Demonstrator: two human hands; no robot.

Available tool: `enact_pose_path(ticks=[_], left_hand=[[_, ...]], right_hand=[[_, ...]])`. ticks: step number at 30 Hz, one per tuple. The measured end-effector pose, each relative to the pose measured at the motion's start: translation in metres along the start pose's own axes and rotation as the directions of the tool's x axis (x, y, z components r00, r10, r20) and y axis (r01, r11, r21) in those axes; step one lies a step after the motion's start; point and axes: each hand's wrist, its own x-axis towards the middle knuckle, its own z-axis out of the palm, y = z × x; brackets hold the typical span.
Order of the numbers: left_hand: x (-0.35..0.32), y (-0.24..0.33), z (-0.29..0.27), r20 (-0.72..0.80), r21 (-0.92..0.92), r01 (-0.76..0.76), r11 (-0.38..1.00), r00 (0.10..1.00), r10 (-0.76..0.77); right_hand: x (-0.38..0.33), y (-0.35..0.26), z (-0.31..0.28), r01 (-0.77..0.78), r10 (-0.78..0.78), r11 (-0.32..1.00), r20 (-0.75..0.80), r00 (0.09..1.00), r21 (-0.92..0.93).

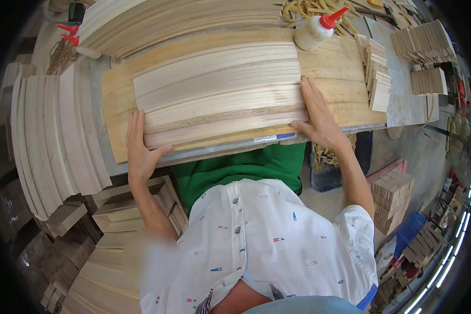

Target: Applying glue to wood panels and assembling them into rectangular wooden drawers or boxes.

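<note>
Head view: both hands square up a row of pale wood slats on a board.
Left hand [140, 152] and right hand [315, 116], open and flat, press the slats' [220, 89] ends; even inward pressure should keep edges flush on the base board [340, 73], glue bottle [315, 30] beyond.

Both forearms enter from 6 o'clock, bare below short sleeves, and diverge upward. Left hand [140, 149] sits at about 9 o'clock of centre: fingers extended together toward 12, thumb splayed out toward 3, palm down and flat. Right hand [316, 115] at about 2 o'clock: fingers straight, pointing to 11–12, thumb spread toward 9, palm pressed flat. Neither hand is curled around anything; wrists roughly straight.
</note>
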Motion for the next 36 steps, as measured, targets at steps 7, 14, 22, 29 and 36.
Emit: enact_pose_path(ticks=[7,14,22,29,36], left_hand=[[-0.003,0.011,-0.001,0.011,-0.027,0.059,0.998,0.998,-0.058],[-0.010,0.039,0.001,-0.103,-0.071,-0.009,0.997,0.995,0.002],[-0.014,0.064,0.018,-0.127,-0.095,-0.207,0.974,0.973,0.194],[0.035,0.148,0.083,0.006,-0.851,-0.130,0.509,0.966,0.257],[0.044,0.164,0.092,0.220,-0.975,0.219,0.025,0.964,0.152]], right_hand=[[0.020,0.024,-0.023,-0.104,0.161,0.942,-0.159,0.974,0.319],[0.107,0.069,-0.023,0.132,0.263,0.676,-0.404,0.876,0.725],[0.114,0.049,-0.025,-0.046,0.402,0.775,-0.435,0.806,0.630],[0.048,-0.036,-0.042,-0.002,0.090,0.890,-0.171,0.981,0.457],[0.030,-0.070,-0.018,0.084,0.145,0.504,-0.180,0.973,0.859]])
